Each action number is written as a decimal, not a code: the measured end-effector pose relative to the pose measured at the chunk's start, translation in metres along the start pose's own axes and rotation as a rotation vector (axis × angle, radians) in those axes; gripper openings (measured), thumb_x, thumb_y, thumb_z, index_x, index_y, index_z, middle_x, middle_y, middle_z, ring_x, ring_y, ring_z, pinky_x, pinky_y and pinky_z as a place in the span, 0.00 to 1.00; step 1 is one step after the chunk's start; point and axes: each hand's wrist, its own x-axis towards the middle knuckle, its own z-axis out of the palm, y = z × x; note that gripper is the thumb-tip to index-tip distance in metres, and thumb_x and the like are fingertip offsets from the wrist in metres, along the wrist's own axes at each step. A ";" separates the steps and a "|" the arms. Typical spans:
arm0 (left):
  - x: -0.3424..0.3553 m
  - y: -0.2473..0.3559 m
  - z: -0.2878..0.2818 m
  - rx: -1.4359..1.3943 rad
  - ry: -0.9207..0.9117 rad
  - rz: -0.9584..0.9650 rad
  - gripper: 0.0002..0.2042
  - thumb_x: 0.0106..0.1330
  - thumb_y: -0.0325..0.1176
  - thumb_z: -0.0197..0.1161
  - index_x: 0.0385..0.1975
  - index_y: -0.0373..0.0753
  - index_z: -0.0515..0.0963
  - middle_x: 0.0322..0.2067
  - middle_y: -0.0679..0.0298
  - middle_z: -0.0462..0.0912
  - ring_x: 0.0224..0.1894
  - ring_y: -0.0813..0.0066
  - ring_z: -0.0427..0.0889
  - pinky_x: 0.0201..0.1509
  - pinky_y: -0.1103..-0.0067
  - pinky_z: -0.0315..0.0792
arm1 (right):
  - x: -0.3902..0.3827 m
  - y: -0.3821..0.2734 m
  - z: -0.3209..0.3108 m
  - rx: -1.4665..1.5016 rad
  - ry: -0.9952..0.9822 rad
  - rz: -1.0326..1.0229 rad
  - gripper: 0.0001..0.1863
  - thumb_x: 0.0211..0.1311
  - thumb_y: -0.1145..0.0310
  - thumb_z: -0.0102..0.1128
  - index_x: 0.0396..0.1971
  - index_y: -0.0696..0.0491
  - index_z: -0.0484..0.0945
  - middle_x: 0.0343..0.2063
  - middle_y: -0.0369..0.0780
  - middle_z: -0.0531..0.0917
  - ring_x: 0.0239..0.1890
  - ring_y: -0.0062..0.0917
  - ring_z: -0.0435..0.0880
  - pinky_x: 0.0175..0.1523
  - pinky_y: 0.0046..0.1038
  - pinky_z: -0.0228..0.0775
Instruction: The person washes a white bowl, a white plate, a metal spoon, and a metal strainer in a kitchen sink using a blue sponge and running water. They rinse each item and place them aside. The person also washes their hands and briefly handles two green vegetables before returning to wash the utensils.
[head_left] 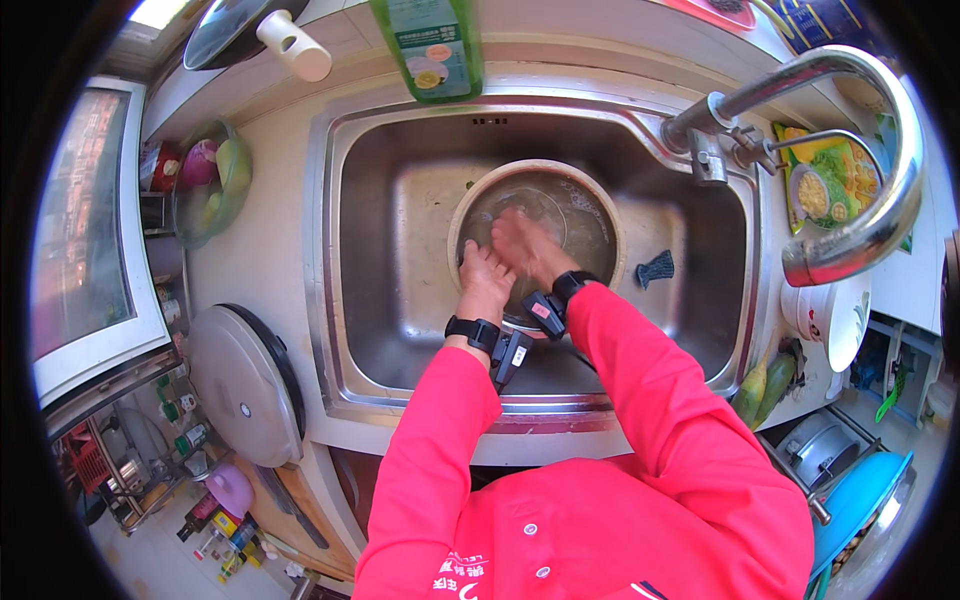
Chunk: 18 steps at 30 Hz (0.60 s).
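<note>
Both my hands are over a round, light-rimmed basin of water standing in the steel sink. My right hand reaches in with its fingers stretched out, its tips at the water and slightly blurred. Close against it on the left is my left hand, thumb apart and fingers towards the right hand; some of its fingertips are hidden. No object shows in either hand. Each wrist wears a dark strap with a small black box. To the right of the basin, a dark blue-green cloth or scrubber lies on the sink floor.
A curved chrome faucet arches over the right rim. Behind the sink stands a green bottle. On the left counter are a green bowl of produce and a large grey lid. Green vegetables lie at the right front.
</note>
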 end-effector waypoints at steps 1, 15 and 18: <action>0.005 -0.002 -0.002 -0.034 -0.065 -0.027 0.29 0.68 0.55 0.36 0.60 0.37 0.56 0.60 0.50 0.59 0.61 0.55 0.62 0.64 0.58 0.54 | -0.008 0.005 0.006 0.351 -0.042 0.212 0.14 0.65 0.66 0.46 0.45 0.57 0.74 0.36 0.39 0.80 0.35 0.22 0.77 0.43 0.24 0.70; -0.014 0.008 0.019 0.207 -0.253 -0.038 0.32 0.65 0.61 0.35 0.57 0.40 0.57 0.57 0.58 0.64 0.57 0.52 0.65 0.61 0.52 0.57 | -0.055 0.016 0.018 -1.138 -0.154 -0.723 0.24 0.65 0.56 0.30 0.53 0.51 0.69 0.57 0.46 0.67 0.60 0.40 0.64 0.62 0.38 0.56; 0.004 0.009 0.012 0.160 -0.529 -0.095 0.32 0.65 0.60 0.39 0.58 0.40 0.56 0.57 0.60 0.66 0.57 0.52 0.65 0.60 0.48 0.56 | -0.056 -0.003 0.013 -1.482 -0.097 -0.621 0.26 0.66 0.52 0.33 0.60 0.48 0.62 0.63 0.45 0.60 0.65 0.42 0.56 0.67 0.41 0.45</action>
